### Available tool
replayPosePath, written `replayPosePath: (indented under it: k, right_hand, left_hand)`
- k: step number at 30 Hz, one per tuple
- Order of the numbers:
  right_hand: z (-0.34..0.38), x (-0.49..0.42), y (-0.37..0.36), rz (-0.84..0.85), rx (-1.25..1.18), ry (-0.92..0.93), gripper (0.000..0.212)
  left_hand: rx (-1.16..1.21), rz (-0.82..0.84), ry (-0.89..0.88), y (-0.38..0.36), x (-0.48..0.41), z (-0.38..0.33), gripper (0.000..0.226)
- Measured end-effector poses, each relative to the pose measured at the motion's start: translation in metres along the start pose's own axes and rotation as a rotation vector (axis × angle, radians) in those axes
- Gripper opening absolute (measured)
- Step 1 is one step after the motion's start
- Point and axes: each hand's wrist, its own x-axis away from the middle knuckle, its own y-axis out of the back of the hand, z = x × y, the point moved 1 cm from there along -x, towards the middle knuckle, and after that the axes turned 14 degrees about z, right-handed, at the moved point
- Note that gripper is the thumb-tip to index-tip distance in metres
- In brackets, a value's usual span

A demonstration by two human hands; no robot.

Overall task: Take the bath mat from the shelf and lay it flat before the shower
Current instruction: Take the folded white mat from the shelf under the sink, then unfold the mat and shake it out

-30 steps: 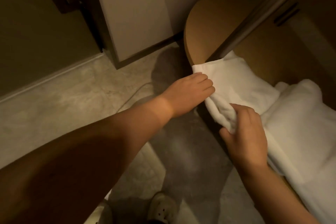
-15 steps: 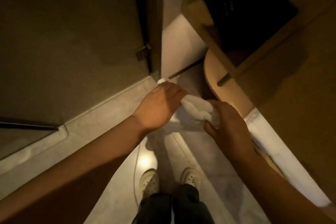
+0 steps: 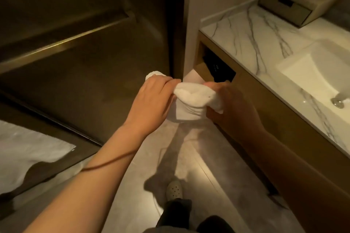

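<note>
A white bath mat (image 3: pixel 191 100) hangs bunched in the air in front of me, above the floor. My left hand (image 3: pixel 153 98) grips its upper left edge, and a corner of cloth sticks out above my knuckles. My right hand (image 3: pixel 233 106) is closed on its upper right edge. The lower part of the mat droops between both hands. The dark glass shower door (image 3: pixel 85 53) stands to the left. The open shelf (image 3: pixel 214 70) under the vanity lies just behind the mat.
A marble counter (image 3: pixel 251 32) with a white sink (image 3: pixel 314 70) runs along the right, with a beige box (image 3: pixel 289 4) at its back. Another white cloth (image 3: pixel 28 153) shows at the left behind the glass. My shoe (image 3: pixel 174 191) stands on the grey tiled floor (image 3: pixel 189 172).
The mat has come off the shelf and been lifted up. I have risen, so the view now takes in the counter and sink. Both hands still hold the mat.
</note>
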Motion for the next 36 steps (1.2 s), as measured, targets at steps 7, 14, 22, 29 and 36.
replayPosePath:
  k: [7, 14, 22, 29, 36]
  right_hand:
    - [0.064, 0.113, 0.042, -0.042, -0.051, 0.146, 0.048]
    - [0.112, 0.227, 0.055, -0.066, -0.104, 0.220, 0.042]
    - [0.174, 0.317, 0.066, -0.113, -0.120, 0.250, 0.039]
    - [0.236, 0.389, 0.042, -0.178, -0.146, 0.206, 0.036]
    - [0.303, 0.454, 0.001, -0.197, -0.166, 0.152, 0.036]
  left_hand:
    - [-0.015, -0.107, 0.074, 0.048, 0.098, -0.088, 0.035]
    - [0.025, -0.072, 0.135, 0.067, 0.201, -0.173, 0.037]
    - [0.015, -0.093, 0.175, 0.107, 0.294, -0.229, 0.046]
    - [0.053, -0.128, 0.156, 0.115, 0.382, -0.240, 0.049]
    - [0.124, -0.074, 0.222, 0.109, 0.496, -0.236, 0.051]
